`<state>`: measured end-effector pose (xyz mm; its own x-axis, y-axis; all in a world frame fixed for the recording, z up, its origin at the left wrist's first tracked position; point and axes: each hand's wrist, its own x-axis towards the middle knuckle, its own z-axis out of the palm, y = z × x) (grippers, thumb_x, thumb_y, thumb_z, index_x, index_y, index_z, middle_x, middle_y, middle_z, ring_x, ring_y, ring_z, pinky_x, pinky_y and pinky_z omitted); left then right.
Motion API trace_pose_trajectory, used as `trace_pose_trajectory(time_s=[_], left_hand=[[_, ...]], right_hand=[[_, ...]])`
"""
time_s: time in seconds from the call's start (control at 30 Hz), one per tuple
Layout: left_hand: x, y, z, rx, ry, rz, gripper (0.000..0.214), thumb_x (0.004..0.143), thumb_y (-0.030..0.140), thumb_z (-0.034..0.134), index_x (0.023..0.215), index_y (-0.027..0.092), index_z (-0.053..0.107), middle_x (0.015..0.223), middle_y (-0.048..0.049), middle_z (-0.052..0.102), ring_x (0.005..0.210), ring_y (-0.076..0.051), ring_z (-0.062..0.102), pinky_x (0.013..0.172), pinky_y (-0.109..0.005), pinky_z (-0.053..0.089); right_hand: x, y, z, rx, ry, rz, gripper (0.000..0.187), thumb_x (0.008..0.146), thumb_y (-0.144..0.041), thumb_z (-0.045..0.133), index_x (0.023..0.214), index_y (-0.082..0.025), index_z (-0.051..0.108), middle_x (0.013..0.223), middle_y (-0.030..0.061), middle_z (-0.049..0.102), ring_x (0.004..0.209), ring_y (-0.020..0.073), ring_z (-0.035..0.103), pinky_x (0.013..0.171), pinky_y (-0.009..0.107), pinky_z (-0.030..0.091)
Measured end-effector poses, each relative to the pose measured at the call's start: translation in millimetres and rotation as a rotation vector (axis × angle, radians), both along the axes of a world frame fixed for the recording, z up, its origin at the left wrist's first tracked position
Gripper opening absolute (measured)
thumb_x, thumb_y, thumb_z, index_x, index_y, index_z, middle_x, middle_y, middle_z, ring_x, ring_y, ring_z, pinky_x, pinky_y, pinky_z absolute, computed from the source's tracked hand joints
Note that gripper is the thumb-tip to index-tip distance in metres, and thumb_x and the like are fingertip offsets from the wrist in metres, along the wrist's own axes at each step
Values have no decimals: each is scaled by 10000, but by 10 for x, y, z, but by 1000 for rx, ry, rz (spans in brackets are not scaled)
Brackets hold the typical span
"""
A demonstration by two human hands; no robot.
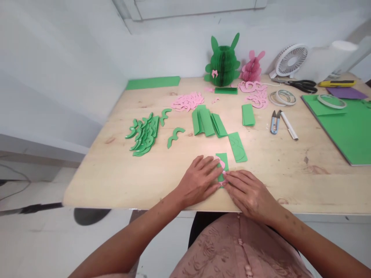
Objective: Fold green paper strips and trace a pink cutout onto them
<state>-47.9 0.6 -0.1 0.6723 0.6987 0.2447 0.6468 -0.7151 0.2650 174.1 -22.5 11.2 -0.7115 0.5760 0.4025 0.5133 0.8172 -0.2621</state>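
My left hand (199,178) lies flat with fingers stretched out, pressing on a small folded green paper strip (222,159) near the front edge of the wooden table (121,181). My right hand (251,193) rests beside it, fingertips on the same strip's lower end. A small pink cut-out (221,163) sits on the strip between the fingertips. Another green strip with a pencilled outline (237,146) lies just beyond.
Folded green strips (206,122) and a pile of green curved cut-outs (144,134) lie mid-table. Pink cut-outs (188,101), paper rabbits (223,63), tape rolls (282,97), thread snips (275,122), a pen (288,125), scissors (303,85), a fan (290,60) and green sheets (348,131) sit behind and right.
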Motion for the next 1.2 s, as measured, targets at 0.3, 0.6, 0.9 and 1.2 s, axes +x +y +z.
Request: trace_pose_trajectory(time_s=[0.3, 0.6, 0.9, 1.2], left_hand=[[-1, -11, 12, 37, 2, 2, 329, 896, 339, 539, 1195, 219, 607, 1362, -84, 546, 1285, -276, 456, 1081, -488, 349], [-15, -1, 37, 69, -49, -9, 318, 900, 292, 504, 1191, 221, 609, 1303, -73, 597, 1247, -270, 494, 1065, -482, 374], [-16, 11, 55, 118, -39, -25, 318, 884, 292, 513, 1178, 247, 626, 1302, -64, 599, 1217, -266, 526, 1032, -461, 420], [-16, -13, -4, 90, -75, -2, 315, 918, 342, 488, 1183, 233, 617, 1328, -62, 582, 1297, -272, 457, 1076, -481, 368]], right_hand=[[-14, -17, -13, -26, 17, -14, 271, 870, -86, 488, 1082, -117, 654, 1137, 146, 682, 1148, 251, 589, 963, 465, 491], [242, 171, 161, 28, 28, -146, 257, 889, -150, 487, 1096, -142, 639, 1177, 133, 669, 1109, 239, 607, 947, 453, 490], [1371, 1014, 106, 297, -283, -735, 289, 885, -174, 463, 1043, -173, 705, 1066, 121, 719, 921, 245, 681, 789, 390, 517], [1832, 1597, 240, 193, -629, -456, 387, 787, 17, 489, 1080, -153, 674, 952, 123, 728, 804, 207, 659, 718, 320, 400]])
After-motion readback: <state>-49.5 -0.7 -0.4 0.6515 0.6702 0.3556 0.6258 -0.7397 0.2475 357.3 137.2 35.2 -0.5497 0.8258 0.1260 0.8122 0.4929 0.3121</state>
